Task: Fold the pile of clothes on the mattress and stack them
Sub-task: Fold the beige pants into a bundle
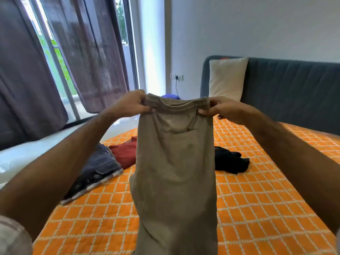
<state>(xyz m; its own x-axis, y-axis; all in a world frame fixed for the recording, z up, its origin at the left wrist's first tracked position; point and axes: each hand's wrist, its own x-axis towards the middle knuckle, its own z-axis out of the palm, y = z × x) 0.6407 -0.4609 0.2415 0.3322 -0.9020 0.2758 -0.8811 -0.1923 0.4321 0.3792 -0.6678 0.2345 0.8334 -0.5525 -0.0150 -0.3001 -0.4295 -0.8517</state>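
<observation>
A pair of khaki trousers (174,172) with an elastic waistband hangs in the air in front of me, legs dropping past the bottom of the frame. My left hand (131,103) grips the left end of the waistband and my right hand (223,109) pinches the right end. Below lies the mattress with an orange checked cover (257,199). On it at the left sits a folded dark grey and white garment (95,172), with a folded red garment (126,153) behind it. A crumpled black garment (230,160) lies to the right of the trousers.
A white pillow (227,79) leans on the grey-blue headboard (294,89) at the back right. Dark curtains (55,61) and a window fill the left. A blue object (171,96) shows behind the waistband, below a wall socket (177,77).
</observation>
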